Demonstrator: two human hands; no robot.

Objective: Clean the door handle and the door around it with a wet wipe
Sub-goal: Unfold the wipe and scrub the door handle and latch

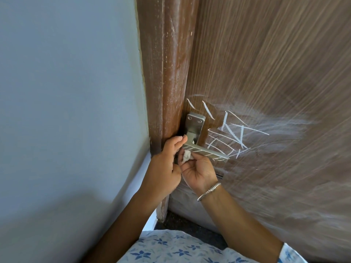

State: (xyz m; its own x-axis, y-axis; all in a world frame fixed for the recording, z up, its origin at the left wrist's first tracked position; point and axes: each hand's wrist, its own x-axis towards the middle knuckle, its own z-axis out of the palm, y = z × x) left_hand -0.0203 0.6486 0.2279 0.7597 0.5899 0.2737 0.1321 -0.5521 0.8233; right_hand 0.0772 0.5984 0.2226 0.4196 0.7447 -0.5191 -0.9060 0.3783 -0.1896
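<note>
Both forearms reach up and forward, converging until the hands touch. The left hand (164, 161) is curled, back toward the camera, thumb and forefinger pinched together at the top. The right hand (197, 172) sits just beside it, palm turned toward the camera, fingers folded closed, a bangle (209, 191) round its wrist.

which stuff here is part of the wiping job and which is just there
Part of the job:
- door handle, streaked with white marks
- wet wipe, bunched in the right hand
- left hand, at the handle's pivot end
- door, with white scribbles

Just there:
- door frame
- blue wall
- bracelet
</note>
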